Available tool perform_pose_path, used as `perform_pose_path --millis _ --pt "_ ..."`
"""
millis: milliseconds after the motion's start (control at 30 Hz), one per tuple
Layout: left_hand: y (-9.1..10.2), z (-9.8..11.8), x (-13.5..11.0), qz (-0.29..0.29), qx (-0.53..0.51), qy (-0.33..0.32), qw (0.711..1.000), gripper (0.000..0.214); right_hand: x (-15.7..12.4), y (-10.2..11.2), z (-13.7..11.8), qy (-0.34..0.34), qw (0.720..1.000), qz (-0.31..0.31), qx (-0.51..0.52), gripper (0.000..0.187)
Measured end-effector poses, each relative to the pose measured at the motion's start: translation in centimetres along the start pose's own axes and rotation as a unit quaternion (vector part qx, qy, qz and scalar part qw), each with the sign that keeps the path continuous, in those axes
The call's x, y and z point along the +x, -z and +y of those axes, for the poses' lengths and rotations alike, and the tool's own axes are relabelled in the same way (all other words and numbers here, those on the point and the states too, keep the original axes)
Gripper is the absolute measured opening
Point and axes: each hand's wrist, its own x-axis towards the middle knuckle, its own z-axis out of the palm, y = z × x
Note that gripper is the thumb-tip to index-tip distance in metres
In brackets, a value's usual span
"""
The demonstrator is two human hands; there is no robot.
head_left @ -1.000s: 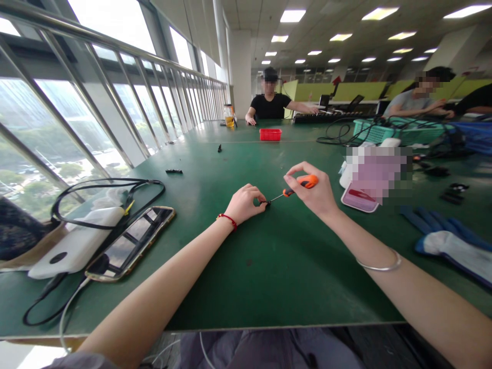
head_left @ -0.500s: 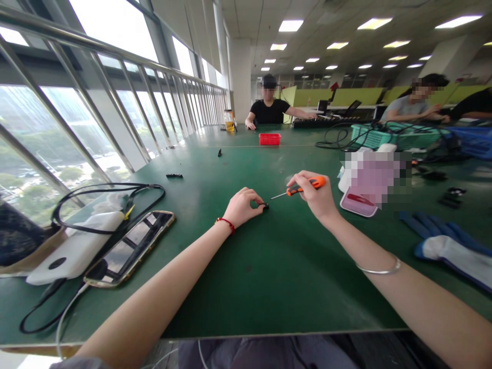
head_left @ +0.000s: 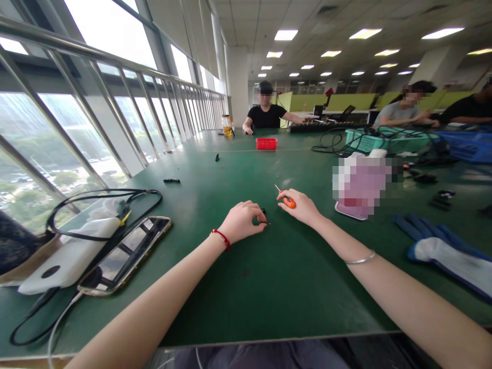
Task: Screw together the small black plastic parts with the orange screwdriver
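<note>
My left hand (head_left: 246,219), with a red bracelet, is curled just above the green table, thumb and fingers pinched on a small black part (head_left: 263,210), mostly hidden behind the fingers. A tiny speck (head_left: 269,223) lies by the thumb tip. To its right, my right hand (head_left: 302,206) wraps round an orange and black screwdriver (head_left: 289,202). The thin shaft points away from me and slightly left, apart from the black part. Much of the handle is covered by the palm.
On the left lie a phone (head_left: 126,256), a white power bank (head_left: 71,256) and black cables. Loose black parts (head_left: 171,181) sit farther off. Beyond stands a red tray (head_left: 266,143), with a person behind it. On the right are a pink phone (head_left: 359,189), a glove (head_left: 442,251) and baskets (head_left: 407,141).
My right hand has turned and lowered, so the screwdriver shaft has swung from pointing at the black part to pointing away. My left hand keeps its pinch, slightly lower. The view has shifted slightly.
</note>
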Motion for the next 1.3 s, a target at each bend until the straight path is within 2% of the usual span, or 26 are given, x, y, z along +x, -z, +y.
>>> perform_pose_path --millis 167,333,500,667,767,900,967,1067,1200,1300 --pt "-0.2 -0.6 0.0 -0.008 0.069 0.009 0.998 0.01 0.3 -0.6 -1.1 0.054 0.998 -0.032 0.015 0.018" --pt "-0.2 -0.8 0.0 -0.013 0.101 -0.007 0.995 0.011 0.6 -1.3 -2.1 0.091 0.993 -0.071 -0.025 0.019" --pt "-0.3 -0.8 -0.1 -0.008 0.095 -0.004 0.995 0.01 1.0 -1.6 -2.6 0.085 0.994 -0.068 -0.029 0.01" --pt "0.1 -1.2 -0.1 0.011 0.057 0.004 0.998 0.012 0.9 -1.3 -2.6 0.069 0.995 -0.058 -0.03 0.012" --pt "0.0 -1.8 0.0 0.053 0.025 0.049 0.997 0.017 0.9 -0.8 -1.5 0.044 0.998 -0.045 -0.032 0.013" --pt "-1.0 -2.5 0.3 0.097 -0.051 0.145 0.983 0.014 0.9 -0.3 0.3 0.008 0.998 -0.036 -0.043 0.008" --pt "-1.4 -2.5 0.3 0.115 -0.076 0.168 0.976 0.013 1.0 -0.2 0.8 0.0 0.998 -0.037 -0.048 0.007" --pt "-1.4 -2.2 0.4 0.138 -0.073 0.154 0.976 0.01 0.9 -0.2 1.0 0.0 0.998 -0.041 -0.056 0.008" --pt "-0.9 -1.9 0.3 0.117 -0.042 0.122 0.985 0.011 0.9 -0.1 0.9 0.003 0.997 -0.046 -0.062 0.008" --pt "-1.0 -1.9 0.3 0.108 -0.023 0.134 0.985 0.019 0.9 0.0 0.8 0.004 0.997 -0.05 -0.064 0.009"
